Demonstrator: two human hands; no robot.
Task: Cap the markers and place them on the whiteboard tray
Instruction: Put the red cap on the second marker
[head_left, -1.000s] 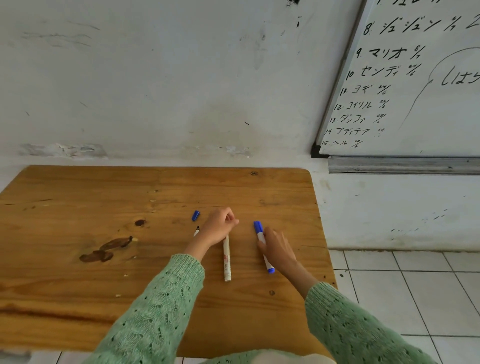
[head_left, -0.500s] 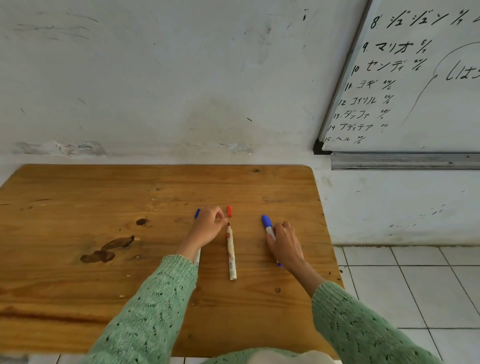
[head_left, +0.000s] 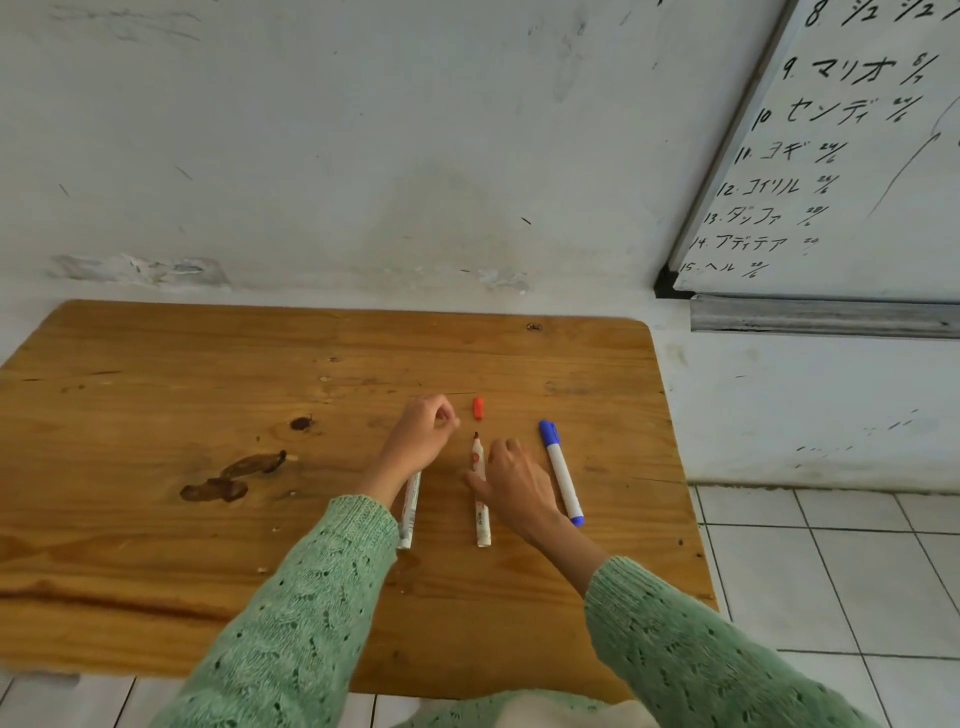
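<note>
Wooden table (head_left: 156, 545), rounded far-right corner, glossy varnished grain, dark knot and two brown stains toward the left side. Three markers lie roughly parallel in the right half, tips pointing at the far edge.

Left marker (head_left: 409, 512): white barrel with printed label, its near end sticking out toward the near edge; the front part is hidden under the left hand (head_left: 421, 434). Left hand fingers curled in, thumb and fingertips pressed together in a pinch above the marker's tip end; what's in the pinch is too hidden to tell, and no cap shows there.

Middle marker (head_left: 481, 519): white barrel, red print, uncapped, dark pointed nib exposed. Red cap (head_left: 477, 408): small, tapered plastic, lies loose on the wood just beyond that nib, not touching it, just right of the left hand's fingertips.

Right hand (head_left: 511, 480): palm down, fingers loosely spread, lying over the middle marker's barrel at mid-length; thumb on the marker's left side, the rest draped across. Contact likely, grip not closed around it.

Blue marker (head_left: 561, 473): white barrel, blue cap on, blue end plug, lies just right of the right hand, apart from it, nearest the table's right edge.

Both sleeves: green open-knit wool. Whiteboard (head_left: 831, 156) on the wall at upper right, black handwriting; its grey metal tray (head_left: 821, 317) below, well apart from the markers. White scuffed wall, white tiled floor (head_left: 831, 571) at right.
</note>
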